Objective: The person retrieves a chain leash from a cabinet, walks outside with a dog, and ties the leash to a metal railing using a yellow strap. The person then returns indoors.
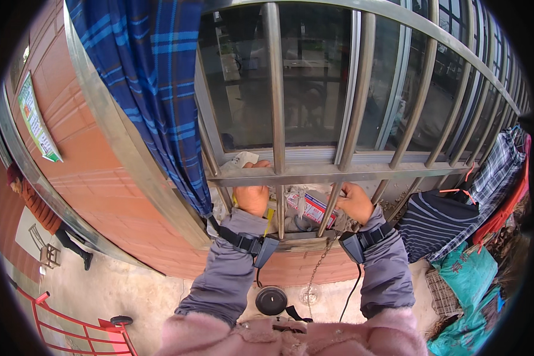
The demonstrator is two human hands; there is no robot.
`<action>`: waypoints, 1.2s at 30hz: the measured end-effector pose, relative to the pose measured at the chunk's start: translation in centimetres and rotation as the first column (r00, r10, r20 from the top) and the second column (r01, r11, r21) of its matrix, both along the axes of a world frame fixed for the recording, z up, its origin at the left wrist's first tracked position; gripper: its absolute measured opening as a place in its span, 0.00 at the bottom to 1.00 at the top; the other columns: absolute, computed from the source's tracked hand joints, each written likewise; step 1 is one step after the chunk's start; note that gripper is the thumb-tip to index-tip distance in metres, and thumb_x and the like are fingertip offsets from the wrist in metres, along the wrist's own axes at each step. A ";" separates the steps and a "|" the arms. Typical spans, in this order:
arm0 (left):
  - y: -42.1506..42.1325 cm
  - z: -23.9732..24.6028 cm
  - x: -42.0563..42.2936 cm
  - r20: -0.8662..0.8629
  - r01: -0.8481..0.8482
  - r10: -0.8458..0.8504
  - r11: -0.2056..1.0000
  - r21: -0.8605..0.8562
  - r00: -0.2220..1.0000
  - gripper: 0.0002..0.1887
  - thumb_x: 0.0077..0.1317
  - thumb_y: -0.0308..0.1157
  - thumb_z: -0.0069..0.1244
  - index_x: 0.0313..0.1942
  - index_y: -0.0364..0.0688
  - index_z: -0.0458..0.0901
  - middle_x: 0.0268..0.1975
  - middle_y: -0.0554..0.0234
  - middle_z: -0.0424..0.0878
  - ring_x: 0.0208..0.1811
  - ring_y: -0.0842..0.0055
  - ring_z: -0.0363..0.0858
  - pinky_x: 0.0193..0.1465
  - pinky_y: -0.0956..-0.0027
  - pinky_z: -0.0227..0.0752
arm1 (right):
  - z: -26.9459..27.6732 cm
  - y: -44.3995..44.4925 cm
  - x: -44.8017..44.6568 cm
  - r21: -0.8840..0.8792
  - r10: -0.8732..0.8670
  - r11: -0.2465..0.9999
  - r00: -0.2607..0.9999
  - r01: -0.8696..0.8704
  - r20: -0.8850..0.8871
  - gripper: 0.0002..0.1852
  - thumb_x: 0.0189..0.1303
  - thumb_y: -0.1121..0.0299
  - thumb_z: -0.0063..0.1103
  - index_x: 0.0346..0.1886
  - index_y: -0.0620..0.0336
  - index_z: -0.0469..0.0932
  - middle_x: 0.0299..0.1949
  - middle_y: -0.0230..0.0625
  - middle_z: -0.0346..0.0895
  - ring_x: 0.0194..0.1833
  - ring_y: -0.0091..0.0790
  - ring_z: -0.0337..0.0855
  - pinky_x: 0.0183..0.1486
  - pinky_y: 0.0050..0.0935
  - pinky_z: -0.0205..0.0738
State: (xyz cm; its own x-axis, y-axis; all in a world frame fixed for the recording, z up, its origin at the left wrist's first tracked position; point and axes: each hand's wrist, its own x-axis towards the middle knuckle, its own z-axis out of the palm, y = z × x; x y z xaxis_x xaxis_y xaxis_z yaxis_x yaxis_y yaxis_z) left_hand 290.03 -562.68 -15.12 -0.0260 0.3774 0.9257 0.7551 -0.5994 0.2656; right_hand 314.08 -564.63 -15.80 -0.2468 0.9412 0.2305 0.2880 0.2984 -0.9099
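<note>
My left hand [252, 196] reaches between the bars of a metal window grille [293, 177], its fingers partly behind the horizontal rail. Beside its fingertips lies a whitish plastic bag or wrapper [244, 159]; whether the fingers grip it cannot be told. My right hand [357, 203] is at the grille with thumb and fingers close together, near the right end of a red, white and blue printed box [316, 209]. A bar hides part of that contact. Greyish cloth scraps [299, 200] lie over and around the box on the sill. A yellow strap [270, 218] hangs near my left wrist.
A blue plaid curtain [160, 89] hangs at the left. A rusty chain [317, 267] hangs below the sill. Clothes [440, 218] and teal sacks [465, 271] are at the right. A person [40, 204] stands far left, beyond a red metal frame [80, 333] and near a wooden chair [50, 256].
</note>
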 end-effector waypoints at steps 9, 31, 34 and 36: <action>-6.3 -0.6 -1.6 -0.037 0.080 -0.168 0.639 -0.765 0.985 0.13 0.52 0.32 0.48 0.37 0.37 0.74 0.21 0.58 0.75 0.24 0.68 0.75 0.28 0.68 0.68 | -5.2 -4.6 2.6 -0.239 -0.024 0.971 0.985 -0.017 -0.170 0.12 0.53 0.72 0.55 0.40 0.66 0.69 0.23 0.24 0.68 0.22 0.15 0.67 0.23 0.14 0.62; -6.4 -13.0 2.7 0.551 0.695 -0.627 -0.020 -0.718 0.551 0.13 0.66 0.40 0.35 0.35 0.39 0.68 0.24 0.68 0.69 0.22 0.85 0.66 0.28 0.77 0.63 | -8.2 -13.9 -6.3 -0.547 -0.330 0.751 0.507 -0.371 -0.796 0.17 0.62 0.59 0.42 0.43 0.64 0.65 0.28 0.39 0.71 0.27 0.33 0.76 0.28 0.28 0.73; -6.2 -12.1 3.1 0.755 0.706 -0.410 -0.300 -0.641 0.511 0.15 0.65 0.43 0.36 0.34 0.39 0.70 0.17 0.72 0.66 0.17 0.86 0.64 0.19 0.78 0.60 | -8.6 -13.7 -8.5 -0.550 -0.344 0.789 0.544 -0.274 -0.765 0.16 0.63 0.59 0.39 0.44 0.63 0.65 0.27 0.37 0.71 0.26 0.32 0.76 0.28 0.27 0.71; -6.7 -11.4 2.8 0.726 0.626 -0.292 -0.371 -0.686 0.623 0.16 0.65 0.45 0.36 0.37 0.40 0.69 0.14 0.70 0.65 0.11 0.84 0.63 0.14 0.77 0.59 | -8.8 -13.8 -9.0 -0.520 -0.322 0.834 0.605 -0.182 -0.728 0.16 0.64 0.59 0.37 0.44 0.62 0.66 0.26 0.34 0.72 0.25 0.27 0.74 0.25 0.23 0.67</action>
State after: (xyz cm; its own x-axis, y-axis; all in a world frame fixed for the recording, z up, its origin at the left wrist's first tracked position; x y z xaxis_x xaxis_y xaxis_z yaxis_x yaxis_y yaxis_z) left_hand 292.83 -569.40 -26.57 0.6544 0.6839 -0.3224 0.2201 0.2356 0.9466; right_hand 305.03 -578.44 -24.61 -0.1421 0.9680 -0.2069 -0.5850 -0.2507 -0.7713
